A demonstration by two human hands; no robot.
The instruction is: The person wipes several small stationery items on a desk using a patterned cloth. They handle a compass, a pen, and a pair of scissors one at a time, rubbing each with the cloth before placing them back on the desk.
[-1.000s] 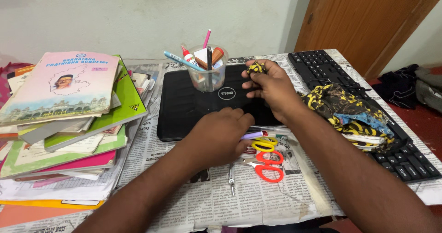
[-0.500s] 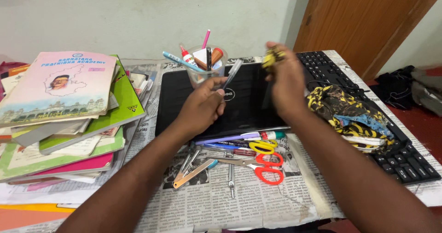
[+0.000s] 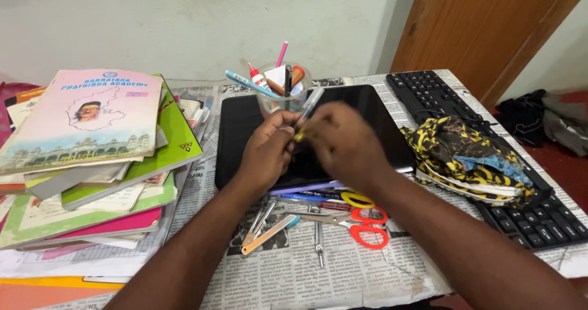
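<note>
My left hand [image 3: 266, 153] holds a clear-barrelled pen [image 3: 309, 104] upright above a closed black laptop [image 3: 245, 123]. My right hand [image 3: 343, 141] is pressed against the pen's lower end, with a small yellow-and-black cloth scrap [image 3: 299, 136] pinched between its fingers. The two hands touch over the laptop's middle. Just behind them stands a clear plastic cup [image 3: 277, 104] full of pens, a glue bottle and other small items.
A stack of books [image 3: 92, 157] lies at left. Pens, red scissors [image 3: 367, 227], yellow scissors [image 3: 357, 199] and metal tools [image 3: 266, 230] lie on newspaper near the front. A black keyboard [image 3: 429, 89] with yellow-black cloth [image 3: 465, 154] on it is at right; a wooden door stands behind.
My right hand came down from head height to meet my left hand at the pen. The left hand kept the pen it lifted from the pile a second ago.
</note>
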